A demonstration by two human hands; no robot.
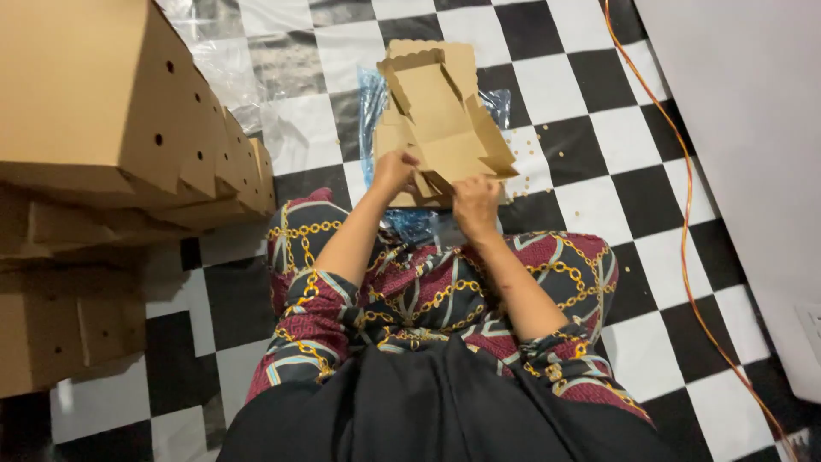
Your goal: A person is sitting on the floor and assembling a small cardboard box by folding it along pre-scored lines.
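Box-folding, mid-step: left hand (394,170) & right hand (475,204) fingers pinched shut on cardboard box blank (440,111); flaps half up. Next, prob.: tuck side flaps, lock.

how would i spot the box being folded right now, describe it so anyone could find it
On the black-and-white checkered floor, look just beyond the seated person's patterned lap. Both hands, left hand and right hand, grip a flat brown cardboard box blank. Unlike the finished boxes stacked left, it lies open, flaps splayed.
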